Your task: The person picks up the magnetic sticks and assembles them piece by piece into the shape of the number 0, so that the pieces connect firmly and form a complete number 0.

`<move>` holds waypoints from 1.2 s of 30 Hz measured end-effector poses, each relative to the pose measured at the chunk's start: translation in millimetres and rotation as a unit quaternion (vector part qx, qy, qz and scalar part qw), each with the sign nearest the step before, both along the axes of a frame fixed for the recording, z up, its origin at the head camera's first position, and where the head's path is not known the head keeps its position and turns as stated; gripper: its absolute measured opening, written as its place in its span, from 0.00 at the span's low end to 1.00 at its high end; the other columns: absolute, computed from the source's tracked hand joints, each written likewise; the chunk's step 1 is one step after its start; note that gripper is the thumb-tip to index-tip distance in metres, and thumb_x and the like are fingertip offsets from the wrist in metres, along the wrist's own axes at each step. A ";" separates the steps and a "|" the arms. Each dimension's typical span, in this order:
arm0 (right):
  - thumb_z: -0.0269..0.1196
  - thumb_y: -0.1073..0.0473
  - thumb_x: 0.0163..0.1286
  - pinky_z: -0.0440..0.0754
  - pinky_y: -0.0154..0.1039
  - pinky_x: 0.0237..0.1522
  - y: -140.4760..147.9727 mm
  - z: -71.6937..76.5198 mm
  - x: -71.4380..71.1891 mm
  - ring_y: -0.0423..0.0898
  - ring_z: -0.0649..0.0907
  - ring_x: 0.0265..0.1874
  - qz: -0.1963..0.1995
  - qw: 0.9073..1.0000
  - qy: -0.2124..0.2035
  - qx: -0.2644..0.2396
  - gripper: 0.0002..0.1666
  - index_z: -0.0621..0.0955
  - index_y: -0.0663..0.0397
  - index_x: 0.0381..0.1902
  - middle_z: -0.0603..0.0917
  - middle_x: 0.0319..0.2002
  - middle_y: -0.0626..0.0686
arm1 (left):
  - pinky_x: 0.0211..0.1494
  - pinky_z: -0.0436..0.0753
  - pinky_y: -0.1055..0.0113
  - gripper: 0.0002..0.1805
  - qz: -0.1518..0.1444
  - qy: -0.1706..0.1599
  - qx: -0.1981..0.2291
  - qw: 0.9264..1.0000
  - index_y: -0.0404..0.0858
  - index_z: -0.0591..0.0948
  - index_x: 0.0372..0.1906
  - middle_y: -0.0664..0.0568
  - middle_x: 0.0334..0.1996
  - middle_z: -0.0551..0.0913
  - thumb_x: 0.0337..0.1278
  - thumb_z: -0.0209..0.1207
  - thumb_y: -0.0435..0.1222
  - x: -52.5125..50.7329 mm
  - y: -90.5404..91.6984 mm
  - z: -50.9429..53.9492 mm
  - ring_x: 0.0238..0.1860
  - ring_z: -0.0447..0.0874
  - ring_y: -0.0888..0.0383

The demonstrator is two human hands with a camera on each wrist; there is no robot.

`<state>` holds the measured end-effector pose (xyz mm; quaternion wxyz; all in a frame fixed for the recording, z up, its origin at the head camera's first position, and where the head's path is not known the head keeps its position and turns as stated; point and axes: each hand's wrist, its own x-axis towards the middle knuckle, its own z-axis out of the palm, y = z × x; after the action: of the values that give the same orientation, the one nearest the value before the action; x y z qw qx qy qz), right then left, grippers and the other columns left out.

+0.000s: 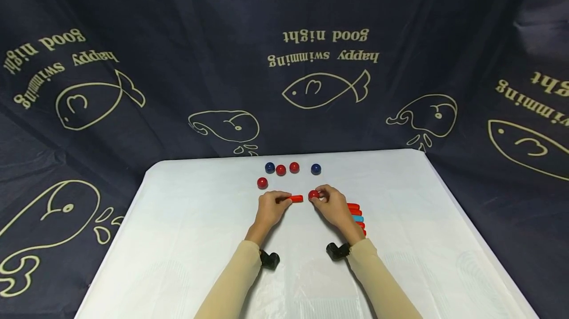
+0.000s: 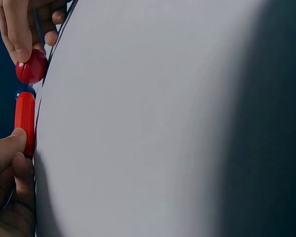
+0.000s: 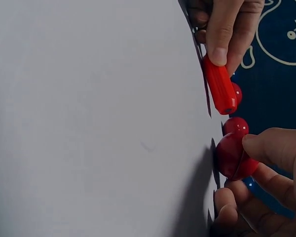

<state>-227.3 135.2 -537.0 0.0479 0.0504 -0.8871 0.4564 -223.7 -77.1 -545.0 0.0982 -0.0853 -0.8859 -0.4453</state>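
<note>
In the head view my left hand (image 1: 270,208) pinches one end of a short red rod (image 1: 297,199), which points toward the right. Across a small gap, my right hand (image 1: 332,206) holds a glossy red ball (image 1: 313,194) between thumb and fingers. The left wrist view shows the rod (image 2: 24,118) just short of the ball (image 2: 31,68), not touching it. A small dark hole marks the free end of the rod (image 3: 226,102) in the right wrist view. A seam line runs over the held ball (image 3: 232,155).
Behind the hands lie more balls: a blue ball (image 1: 269,167), red balls (image 1: 281,170) and another blue ball (image 1: 316,169). Several red rods (image 1: 354,206) and a light blue rod (image 1: 358,219) lie right of my right hand, partly hidden by it. A dark patterned cloth (image 1: 326,131) hangs behind the white table (image 1: 191,210).
</note>
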 end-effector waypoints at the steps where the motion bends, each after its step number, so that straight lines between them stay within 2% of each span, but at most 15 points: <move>1: 0.72 0.61 0.66 0.75 0.32 0.33 -0.2 -0.3 0.5 0.43 0.79 0.32 0.000 1.000 -0.003 0.000 0.16 0.84 0.60 0.50 0.85 0.38 0.55 | 0.37 0.81 0.69 0.07 0.000 -0.001 0.001 1.000 0.36 0.92 0.42 0.47 0.36 0.92 0.59 0.71 0.31 0.0 0.0 0.0 0.33 0.84 0.60; 12: 0.72 0.61 0.66 0.75 0.32 0.36 -3.6 -1.9 4.4 0.43 0.78 0.33 0.009 1.000 -0.008 -0.007 0.16 0.84 0.60 0.49 0.84 0.37 0.53 | 0.35 0.79 0.70 0.07 -0.002 -0.006 0.003 1.000 0.37 0.92 0.42 0.47 0.35 0.92 0.60 0.71 0.32 0.7 -1.1 -0.1 0.31 0.81 0.61; 21: 0.72 0.60 0.67 0.76 0.32 0.36 -5.4 -1.7 4.7 0.43 0.78 0.33 0.018 1.000 -0.010 -0.008 0.16 0.84 0.59 0.50 0.84 0.37 0.53 | 0.35 0.79 0.70 0.07 -0.001 0.003 -0.003 1.000 0.37 0.92 0.42 0.48 0.35 0.92 0.60 0.71 0.31 -0.4 -1.1 -1.6 0.31 0.81 0.62; 36: 0.71 0.60 0.68 0.77 0.34 0.38 -9.4 -0.1 3.2 0.44 0.79 0.35 0.033 0.999 -0.011 -0.002 0.17 0.84 0.59 0.53 0.86 0.39 0.54 | 0.34 0.79 0.71 0.07 0.001 -0.010 0.002 1.000 0.38 0.91 0.43 0.48 0.35 0.91 0.61 0.71 0.32 -1.8 -3.0 -4.9 0.30 0.79 0.63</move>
<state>-224.1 125.9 -537.1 0.0232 0.0747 -0.8843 0.4603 -225.5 -80.1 -549.9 0.0897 -0.0801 -0.8858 -0.4483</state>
